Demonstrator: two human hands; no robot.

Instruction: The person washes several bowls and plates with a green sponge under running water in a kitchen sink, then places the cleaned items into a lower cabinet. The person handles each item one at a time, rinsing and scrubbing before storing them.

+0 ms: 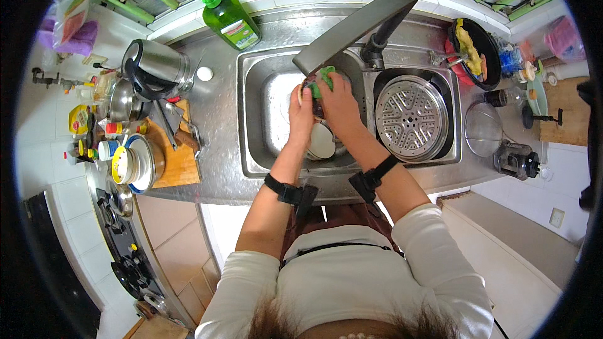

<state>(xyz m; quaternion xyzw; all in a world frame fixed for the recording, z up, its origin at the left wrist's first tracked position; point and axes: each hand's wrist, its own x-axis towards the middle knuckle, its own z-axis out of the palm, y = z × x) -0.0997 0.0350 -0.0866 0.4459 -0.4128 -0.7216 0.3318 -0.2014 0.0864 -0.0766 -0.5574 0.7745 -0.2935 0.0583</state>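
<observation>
My left hand grips the left edge of a dish, perhaps a bowl, over the left basin of the steel sink. On the dish's right side, my right hand presses a green cloth or scrubber against it. My fingers hide most of the dish, so its shape is unclear. Below my hands, a pale dish rests in the basin. The wide grey faucet slants above, its left end close to my fingers. In the right basin sits a round perforated steel steamer tray.
A green soap pump bottle stands behind the sink. Left are an electric kettle, a white egg-like object and a cutting board with a cleaver. A mesh strainer and a black basin are at right.
</observation>
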